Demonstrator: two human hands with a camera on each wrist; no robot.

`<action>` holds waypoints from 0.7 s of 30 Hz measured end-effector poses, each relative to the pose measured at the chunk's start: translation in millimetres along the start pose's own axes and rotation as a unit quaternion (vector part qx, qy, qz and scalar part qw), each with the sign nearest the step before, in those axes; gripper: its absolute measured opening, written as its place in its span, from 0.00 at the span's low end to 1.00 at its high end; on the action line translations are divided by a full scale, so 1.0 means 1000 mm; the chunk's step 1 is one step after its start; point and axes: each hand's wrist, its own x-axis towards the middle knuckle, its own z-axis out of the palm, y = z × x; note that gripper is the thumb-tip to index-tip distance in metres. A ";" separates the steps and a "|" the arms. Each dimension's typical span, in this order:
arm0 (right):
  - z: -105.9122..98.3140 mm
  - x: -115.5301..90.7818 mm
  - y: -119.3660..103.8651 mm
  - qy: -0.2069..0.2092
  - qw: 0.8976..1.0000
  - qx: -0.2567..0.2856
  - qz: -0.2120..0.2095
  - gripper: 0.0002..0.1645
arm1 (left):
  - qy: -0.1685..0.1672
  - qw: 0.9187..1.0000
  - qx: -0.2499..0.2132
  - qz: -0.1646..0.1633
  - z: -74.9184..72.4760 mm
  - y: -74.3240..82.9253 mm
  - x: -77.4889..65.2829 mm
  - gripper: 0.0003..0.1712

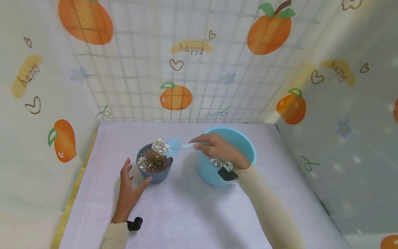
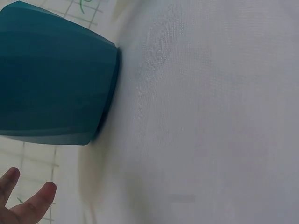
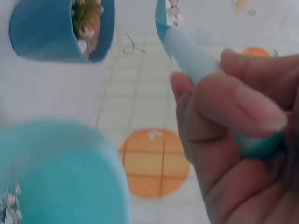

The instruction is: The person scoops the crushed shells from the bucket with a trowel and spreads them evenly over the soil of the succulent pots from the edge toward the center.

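My right hand [image 1: 217,147] grips the pale blue handle of a small shovel [image 1: 174,147], its fingers curled round it in the right wrist view. A heap of whitish pebbles [image 1: 160,146] fills the shovel's blade, which is over the far rim of a blue-grey flowerpot [image 1: 158,177]. In the pot, a small succulent [image 1: 156,159] grows in brown soil, with pebbles [image 1: 143,162] along its left side. My left hand [image 1: 130,192] is spread beside the pot's near left side, fingers apart and thumb pointing at the pot.
A light blue bucket [image 1: 207,173] with more pebbles [image 1: 228,165] inside stands right of the flowerpot, under my right forearm. A white cloth [image 1: 174,214] covers the table. Behind it rises a grid panel [image 1: 136,69] with orange-print sheeting; printed sheets also hang at both sides.
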 end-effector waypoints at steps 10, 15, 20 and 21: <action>0.028 0.023 -0.007 -0.004 0.998 0.021 0.051 0.21 | 0.012 1.000 0.007 -0.014 -0.006 -0.003 -0.001 0.62; 0.035 0.030 -0.007 -0.006 0.997 0.013 0.078 0.21 | 0.014 1.000 0.005 -0.019 -0.009 -0.004 -0.002 0.62; 0.042 0.038 -0.007 -0.014 0.995 -0.002 0.094 0.20 | 0.017 1.000 0.005 -0.022 -0.012 -0.006 -0.002 0.62; 0.043 0.040 -0.007 -0.014 0.995 -0.007 0.094 0.20 | 0.018 1.000 0.005 -0.022 -0.012 -0.006 -0.002 0.62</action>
